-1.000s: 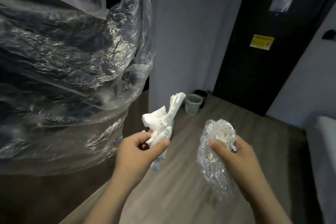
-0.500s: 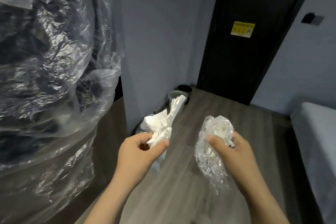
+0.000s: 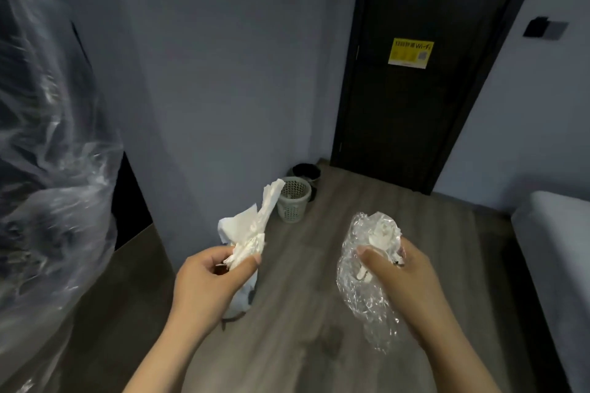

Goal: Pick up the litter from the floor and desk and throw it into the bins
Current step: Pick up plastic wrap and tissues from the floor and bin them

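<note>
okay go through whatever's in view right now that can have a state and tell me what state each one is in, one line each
left hand: shut on the crumpled white tissue
crumpled white tissue: held up, bunched
right hand: shut on the clear plastic wrap
clear plastic wrap: scrunched, hanging below the hand
mesh bin: upright on the floor by the wall
black bin: upright behind the mesh bin
door: closed
</note>
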